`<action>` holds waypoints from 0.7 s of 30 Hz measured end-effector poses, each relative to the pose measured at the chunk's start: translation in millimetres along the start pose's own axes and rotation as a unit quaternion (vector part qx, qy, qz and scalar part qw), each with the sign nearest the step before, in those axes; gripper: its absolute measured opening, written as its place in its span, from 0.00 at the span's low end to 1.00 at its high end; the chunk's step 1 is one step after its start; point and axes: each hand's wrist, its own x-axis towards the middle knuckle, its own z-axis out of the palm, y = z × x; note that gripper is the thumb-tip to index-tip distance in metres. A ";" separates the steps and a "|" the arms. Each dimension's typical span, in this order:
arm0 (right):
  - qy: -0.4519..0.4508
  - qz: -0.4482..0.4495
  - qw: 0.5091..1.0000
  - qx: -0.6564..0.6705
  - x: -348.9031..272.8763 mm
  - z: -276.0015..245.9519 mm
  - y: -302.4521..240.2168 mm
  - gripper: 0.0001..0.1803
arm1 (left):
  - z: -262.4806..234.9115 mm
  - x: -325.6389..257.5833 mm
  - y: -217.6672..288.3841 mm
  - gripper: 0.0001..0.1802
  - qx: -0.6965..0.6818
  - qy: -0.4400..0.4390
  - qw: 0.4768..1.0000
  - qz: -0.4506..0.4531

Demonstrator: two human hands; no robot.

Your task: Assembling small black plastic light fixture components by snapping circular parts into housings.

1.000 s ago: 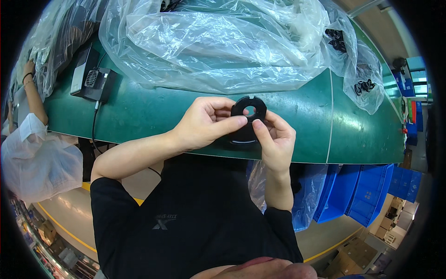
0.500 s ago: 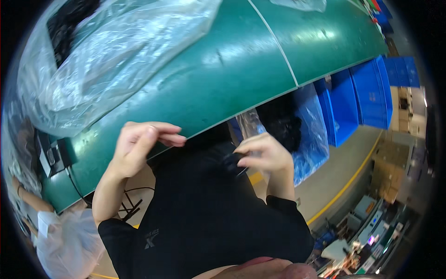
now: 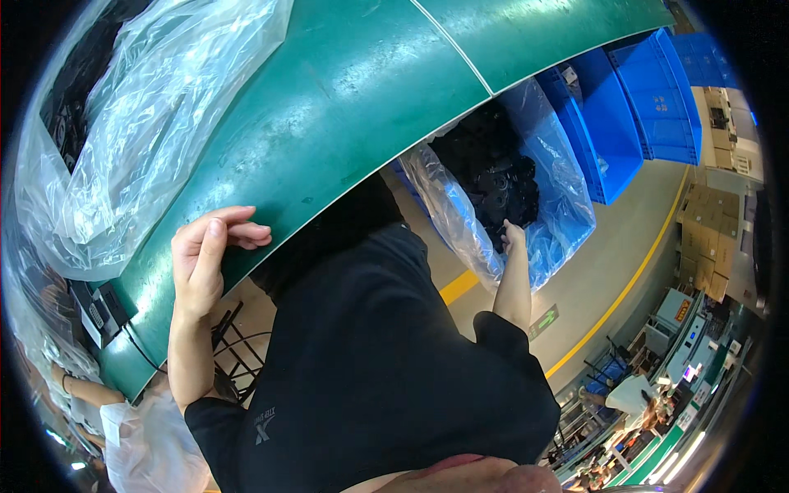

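My left hand [image 3: 215, 251] is raised over the near edge of the green table, its fingers loosely bent and apart, holding nothing. My right arm stretches out to the right, and my right hand [image 3: 514, 237] is over a blue bin lined with a clear plastic bag [image 3: 567, 226]. Its small, bent fingers look closed at the near edge of a heap of black parts [image 3: 493, 172] in the bag. Whatever lies in those fingers blends with the dark heap and cannot be made out.
A large clear plastic bag [image 3: 189, 107] with black contents covers the left of the green table [image 3: 345, 107]. Two blue bins [image 3: 657, 99] stand beyond the lined one. A small black device [image 3: 100, 312] with a cable sits near the left end; a person in white [image 3: 152, 448] is nearby.
My right hand has gone from in front of my body, where it held a small dark thing, out to the lined bin. The view has shifted; my left hand stays raised by the table edge.
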 end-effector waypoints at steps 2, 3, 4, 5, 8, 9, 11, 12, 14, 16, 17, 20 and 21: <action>-0.025 0.083 0.996 0.017 0.9 -0.6 5.6 0.25 | -1.3 1.8 0.0 0.20 0.007 0.007 1.000 0.001; -0.038 0.064 0.997 0.031 -8.5 5.0 -0.4 0.21 | -2.4 1.3 0.8 0.20 0.009 0.010 1.000 0.000; -0.042 0.062 0.997 0.029 -18.2 10.7 -9.5 0.21 | -4.1 0.8 2.8 0.19 0.022 0.009 1.000 0.001; -0.044 0.029 0.998 0.040 -29.2 13.7 -20.6 0.20 | -5.7 -1.5 5.4 0.18 0.034 0.010 0.999 0.005; -0.104 -0.089 0.987 0.086 -71.5 18.6 -66.6 0.16 | -7.1 -8.6 11.3 0.17 0.049 0.026 0.998 -0.008; -0.169 -0.131 0.971 0.110 -77.7 8.9 -75.9 0.14 | -8.2 -6.6 12.9 0.16 0.041 0.002 0.999 -0.009; -0.268 -0.181 0.942 0.088 -135.9 0.2 -123.6 0.14 | -5.9 -2.5 13.7 0.15 -0.012 -0.019 0.999 -0.037; -0.312 -0.228 0.921 0.056 -174.7 -1.6 -150.5 0.15 | -4.9 -2.2 15.2 0.15 -0.015 -0.030 0.999 -0.035; -0.416 -0.383 0.824 -0.018 -243.3 -14.8 -196.8 0.15 | -4.7 0.5 10.5 0.13 -0.023 -0.043 0.999 -0.009; -0.453 -0.462 0.758 -0.074 -312.4 -22.0 -235.3 0.15 | -4.1 -3.0 9.6 0.13 -0.054 -0.036 0.998 -0.002; -0.472 -0.517 0.709 -0.081 -340.4 -22.1 -251.8 0.15 | -3.8 -3.6 9.6 0.13 -0.061 -0.034 0.998 0.001; -0.481 -0.655 0.569 -0.126 -413.1 -0.8 -303.2 0.14 | -4.4 -10.2 13.6 0.12 -0.027 -0.007 0.999 0.028; -0.455 -0.692 0.540 -0.152 -437.9 9.7 -318.9 0.13 | -5.4 -11.1 14.4 0.12 -0.004 0.021 0.999 0.050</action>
